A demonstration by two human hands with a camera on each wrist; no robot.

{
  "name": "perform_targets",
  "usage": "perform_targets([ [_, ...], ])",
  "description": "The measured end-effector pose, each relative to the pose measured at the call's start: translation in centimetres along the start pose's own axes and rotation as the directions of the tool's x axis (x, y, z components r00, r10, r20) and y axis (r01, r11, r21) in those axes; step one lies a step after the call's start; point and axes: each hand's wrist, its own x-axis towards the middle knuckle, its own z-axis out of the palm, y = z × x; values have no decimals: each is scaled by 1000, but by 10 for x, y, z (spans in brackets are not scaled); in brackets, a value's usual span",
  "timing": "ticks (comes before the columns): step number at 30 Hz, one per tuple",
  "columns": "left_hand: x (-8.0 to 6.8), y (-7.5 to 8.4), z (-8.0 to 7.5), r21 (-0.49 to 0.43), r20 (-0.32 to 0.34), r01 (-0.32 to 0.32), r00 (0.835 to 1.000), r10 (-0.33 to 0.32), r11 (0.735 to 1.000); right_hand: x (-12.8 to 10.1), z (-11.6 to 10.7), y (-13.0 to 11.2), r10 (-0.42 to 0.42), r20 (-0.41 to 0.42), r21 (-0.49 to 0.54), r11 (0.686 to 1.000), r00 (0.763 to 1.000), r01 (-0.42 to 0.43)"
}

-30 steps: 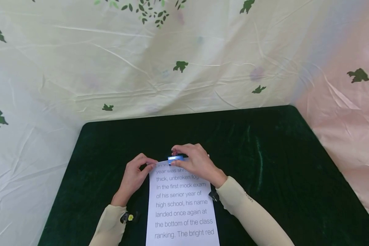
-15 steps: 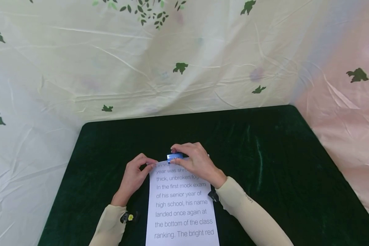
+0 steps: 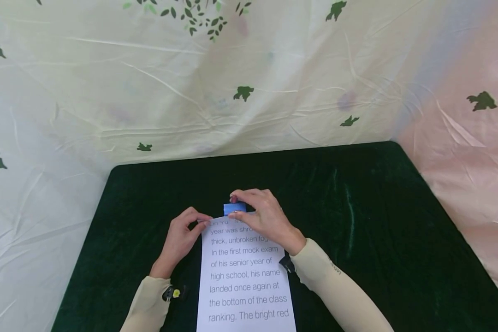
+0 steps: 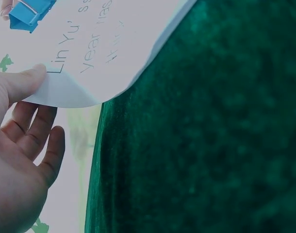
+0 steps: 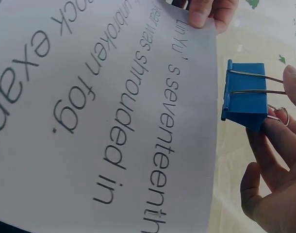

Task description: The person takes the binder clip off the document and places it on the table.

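My right hand (image 3: 267, 219) holds a blue binder clip (image 3: 233, 209) by its wire handles, thumb on one and fingers on the other. In the right wrist view the clip's blue body (image 5: 250, 87) sits just past the top edge of a printed sheet of paper (image 5: 138, 121), with a narrow gap between. Between thumb and fingers, my left hand (image 3: 180, 235) pinches the sheet's top left corner. From the left wrist view, that hand's thumb (image 4: 29, 83) lies on the printed face, the other fingers behind. The sheet's lower end runs out of the head view.
A dark green velvet cloth (image 3: 377, 230) covers the table. Behind it hangs a pale curtain (image 3: 290, 106) with green bird and leaf prints. Each wrist wears a small black camera, such as the left wrist camera (image 3: 171, 293).
My right hand has shifted slightly up and away with the binder clip, which went from overlapping the paper's top edge to just beyond it. The left hand and paper stay put.
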Motion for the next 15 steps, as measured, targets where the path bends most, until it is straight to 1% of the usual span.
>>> perform_targets([
  [10,0,0,1,9,-1,10,1000,-10,1000,0,-5,-6,-34,-24,-6,999,999,34],
  [15,0,0,2,10,-3,13,1000,-13,1000,0,-8,-11,-16,-21,21,1000,1000,17],
])
